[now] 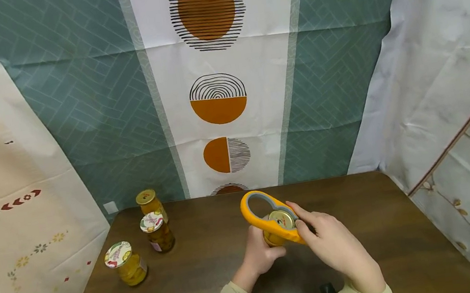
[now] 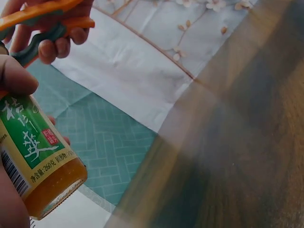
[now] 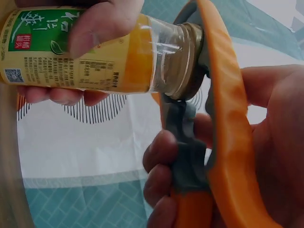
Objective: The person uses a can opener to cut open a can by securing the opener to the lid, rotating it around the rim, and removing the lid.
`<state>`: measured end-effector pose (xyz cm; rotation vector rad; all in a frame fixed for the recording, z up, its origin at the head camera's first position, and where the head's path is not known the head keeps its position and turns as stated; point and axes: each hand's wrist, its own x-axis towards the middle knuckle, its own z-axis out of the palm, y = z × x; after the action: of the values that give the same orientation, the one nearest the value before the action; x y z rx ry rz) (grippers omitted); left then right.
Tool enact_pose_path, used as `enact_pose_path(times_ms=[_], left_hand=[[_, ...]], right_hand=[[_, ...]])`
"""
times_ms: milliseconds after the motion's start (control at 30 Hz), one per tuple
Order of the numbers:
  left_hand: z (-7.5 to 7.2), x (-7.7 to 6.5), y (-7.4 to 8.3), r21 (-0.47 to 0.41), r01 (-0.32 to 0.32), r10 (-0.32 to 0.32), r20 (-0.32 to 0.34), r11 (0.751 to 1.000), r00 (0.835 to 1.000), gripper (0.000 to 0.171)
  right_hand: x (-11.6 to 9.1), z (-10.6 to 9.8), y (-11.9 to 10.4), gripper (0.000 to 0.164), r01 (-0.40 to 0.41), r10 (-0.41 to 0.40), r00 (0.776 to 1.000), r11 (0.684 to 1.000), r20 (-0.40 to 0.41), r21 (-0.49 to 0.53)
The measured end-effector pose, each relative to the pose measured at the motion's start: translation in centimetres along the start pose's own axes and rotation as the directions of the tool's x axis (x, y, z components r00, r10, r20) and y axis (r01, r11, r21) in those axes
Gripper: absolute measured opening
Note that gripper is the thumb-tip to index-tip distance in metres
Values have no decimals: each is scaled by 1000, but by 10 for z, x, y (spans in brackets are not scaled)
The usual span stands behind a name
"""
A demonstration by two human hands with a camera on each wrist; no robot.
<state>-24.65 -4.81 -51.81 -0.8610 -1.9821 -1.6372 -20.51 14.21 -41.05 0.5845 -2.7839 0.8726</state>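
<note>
My left hand (image 1: 259,254) grips a glass jar (image 2: 35,156) with a green and cream label and orange contents around its body. In the right wrist view the jar lies nearly sideways. An orange and grey jar opener (image 3: 228,104) has its grey toothed inner edges around the gold lid (image 1: 281,219). My right hand (image 1: 338,241) holds the opener by its handles, fingers curled round one and the palm side against the other. Both hands are raised over the brown table (image 1: 206,269).
On the table's left stand three more jars: one with a gold lid (image 1: 146,196) at the back, a darker jar (image 1: 161,238) before it, and a yellow jar (image 1: 133,269) nearest me. Patterned cloth (image 1: 214,60) hangs behind the table, with more cloth at both sides.
</note>
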Motion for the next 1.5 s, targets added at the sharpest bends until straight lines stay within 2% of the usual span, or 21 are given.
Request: enact_pose_path(times_ms=[133, 233, 333, 500, 633, 733, 933, 1033, 1200, 1433, 1500], left_hand=[[2, -4, 1, 24, 30, -30, 4, 999, 1000, 59], [4, -5, 3, 78, 54, -54, -4, 995, 999, 57], [5, -6, 7, 133, 51, -48, -24, 990, 999, 55], [0, 2, 26, 53, -11, 14, -54, 999, 998, 57], [-5, 8, 35, 18, -20, 21, -60, 1000, 998, 55], [-5, 9, 32, 39, -27, 29, -62, 999, 998, 52], [2, 5, 8, 61, -51, 56, -86, 997, 995, 45], [3, 4, 2, 86, -56, 63, -86, 995, 994, 39], [3, 3, 1, 140, -57, 70, -91, 988, 993, 40], [2, 4, 7, 119, -60, 72, -97, 991, 993, 41], [0, 5, 14, 108, -67, 77, -94, 992, 993, 41]], right_hand=[[-2, 2, -3, 46, -47, 48, 999, 999, 15, -24], [-4, 3, -4, 48, -50, 49, 999, 997, -15, -58], [-5, 5, -6, 50, -50, 46, 998, 995, -48, -90], [-3, 9, -12, 49, -42, 30, 995, 991, -99, -127], [-2, 9, -16, 47, -60, 45, 994, 987, -103, -150], [-3, 8, -18, 49, -69, 55, 995, 983, -88, -170], [-6, 8, -22, 80, -34, 6, 991, 977, -134, -211], [-7, 9, -24, 88, -57, 27, 988, 977, -149, -207], [-8, 9, -26, 85, -111, 82, 985, 975, -154, -190], [-5, 12, -27, 79, -80, 36, 977, 975, -211, -206], [-4, 12, -26, 78, -72, 21, 974, 973, -225, -218]])
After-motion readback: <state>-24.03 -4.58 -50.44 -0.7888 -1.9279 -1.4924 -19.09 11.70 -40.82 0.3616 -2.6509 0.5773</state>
